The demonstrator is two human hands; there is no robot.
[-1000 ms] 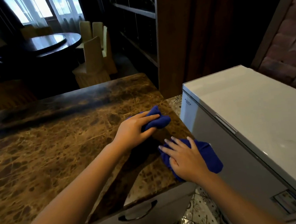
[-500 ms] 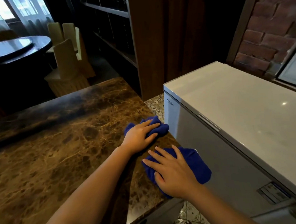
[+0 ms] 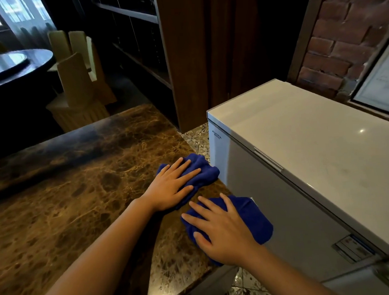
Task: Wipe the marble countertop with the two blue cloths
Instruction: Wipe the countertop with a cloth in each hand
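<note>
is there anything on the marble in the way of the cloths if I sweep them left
Nothing visible. The marble countertop left of the left hand and right hand looks bare; both blue cloths sit at its right edge.

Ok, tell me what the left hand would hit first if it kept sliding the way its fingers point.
Probably the white chest freezer. The left hand lies flat on its blue cloth, fingers aimed at the marble countertop edge, with the freezer's side just beyond a narrow gap. Depth there is unclear.
</note>
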